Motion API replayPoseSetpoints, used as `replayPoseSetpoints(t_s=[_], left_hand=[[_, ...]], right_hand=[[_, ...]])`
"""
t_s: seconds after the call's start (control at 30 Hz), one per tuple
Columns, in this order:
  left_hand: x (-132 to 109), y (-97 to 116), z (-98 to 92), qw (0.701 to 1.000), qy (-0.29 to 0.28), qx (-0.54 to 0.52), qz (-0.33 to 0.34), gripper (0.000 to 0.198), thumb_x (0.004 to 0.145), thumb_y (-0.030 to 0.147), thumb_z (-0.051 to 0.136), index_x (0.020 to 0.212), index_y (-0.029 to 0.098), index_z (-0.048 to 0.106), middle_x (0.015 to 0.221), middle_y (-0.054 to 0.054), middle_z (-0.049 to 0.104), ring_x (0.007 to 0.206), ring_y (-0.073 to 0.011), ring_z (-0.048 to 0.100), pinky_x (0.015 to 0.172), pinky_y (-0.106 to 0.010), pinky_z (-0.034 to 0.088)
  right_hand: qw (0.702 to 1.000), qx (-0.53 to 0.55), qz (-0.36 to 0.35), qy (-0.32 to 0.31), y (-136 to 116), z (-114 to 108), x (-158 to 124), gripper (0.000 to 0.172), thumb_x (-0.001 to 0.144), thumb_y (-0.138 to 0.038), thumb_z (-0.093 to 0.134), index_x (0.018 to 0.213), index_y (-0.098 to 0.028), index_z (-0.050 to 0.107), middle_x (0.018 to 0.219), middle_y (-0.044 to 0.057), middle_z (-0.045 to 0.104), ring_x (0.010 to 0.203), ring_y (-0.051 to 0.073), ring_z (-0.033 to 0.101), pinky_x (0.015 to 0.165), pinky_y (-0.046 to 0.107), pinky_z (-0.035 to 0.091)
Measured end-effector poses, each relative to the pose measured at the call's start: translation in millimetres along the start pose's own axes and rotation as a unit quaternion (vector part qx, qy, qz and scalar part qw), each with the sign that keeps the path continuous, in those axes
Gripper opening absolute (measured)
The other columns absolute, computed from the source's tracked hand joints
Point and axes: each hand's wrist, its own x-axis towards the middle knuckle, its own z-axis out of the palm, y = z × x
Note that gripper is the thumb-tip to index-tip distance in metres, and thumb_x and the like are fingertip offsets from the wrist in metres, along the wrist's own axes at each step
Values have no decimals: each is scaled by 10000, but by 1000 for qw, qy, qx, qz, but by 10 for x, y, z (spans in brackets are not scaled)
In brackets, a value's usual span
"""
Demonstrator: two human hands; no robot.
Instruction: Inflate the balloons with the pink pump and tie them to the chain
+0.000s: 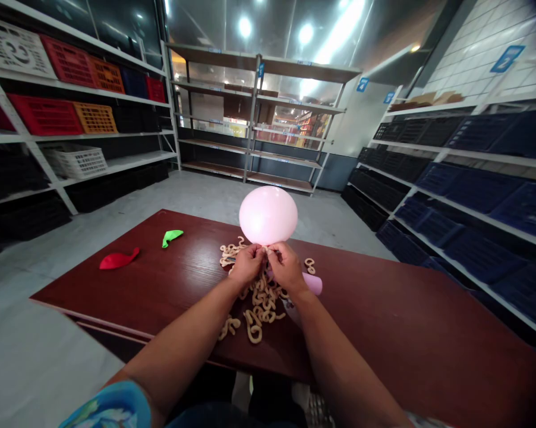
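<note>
Pink balloon (268, 215), inflated, sits just above the tabletop (384, 333), over tan loops (259, 303). Left hand (246, 266) and right hand (286, 267) both have fingers pinched tight on its neck. Risk: a slack pinch probably lets air out and the balloon shoots away.

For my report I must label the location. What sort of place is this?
Probably a storeroom or warehouse: metal shelves line the walls, plastic crates sit on many, and blue number signs hang above. The left hand and right hand hold a pink balloon over a brown table.
</note>
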Motion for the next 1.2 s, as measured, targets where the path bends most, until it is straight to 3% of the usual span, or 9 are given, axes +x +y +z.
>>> replayPoseSetpoints(t_s=[0.07,0.13,0.23,0.3,0.57,0.73,0.87,1.2], left_hand=[[-5,16,-16,1000,2,7,25,201,781,339,512,762,152,584,574,21,515,487,-80,400,476,-195,314],[-21,40,-21,999,1,14,29,200,783,340,505,752,156,578,549,26,500,462,-79,380,453,-196,292],[-52,81,-10,1000,7,13,9,193,773,342,521,743,160,578,527,27,489,452,-80,368,441,-198,275],[-66,96,-2,1000,1,0,8,199,771,352,526,735,161,571,526,30,484,452,-77,365,443,-197,274],[-93,98,4,992,-76,-103,-2,264,772,414,536,722,158,497,495,65,409,405,-41,293,411,-185,215],[-124,145,-3,981,-114,-150,-42,294,748,432,567,688,163,466,454,78,382,362,-28,254,386,-184,173],[-124,160,-22,984,-105,-134,-56,307,742,432,573,653,157,471,433,73,388,345,-27,259,371,-189,168],[-74,74,-67,992,-94,-76,-39,345,724,458,583,613,144,494,452,59,420,368,-29,280,383,-191,180]], right_hand=[[997,56,27,-40,-17,-28,4,222,841,-369,437,820,-213,593,800,35,613,661,140,564,644,270,447],[984,126,98,-73,-11,-30,6,235,826,-407,454,833,-218,594,675,7,596,513,123,541,523,257,439],[952,226,192,-75,27,2,4,223,742,-436,565,801,-220,563,572,-29,559,408,114,504,400,237,386],[939,263,210,-65,51,24,2,238,703,-437,606,781,-219,552,595,-30,572,407,110,504,375,229,365],[951,244,179,-54,60,10,-2,195,760,-414,550,795,-222,544,500,-48,506,422,102,461,420,220,372],[972,192,124,-52,94,-25,2,168,759,-382,553,817,-225,565,633,-19,586,497,110,512,519,247,430],[972,197,112,-61,129,-22,-3,177,742,-382,575,821,-224,564,758,4,619,554,116,548,562,264,453],[951,255,152,-86,81,-27,-12,204,692,-353,640,840,-230,571,717,-7,628,560,120,556,545,261,453]])
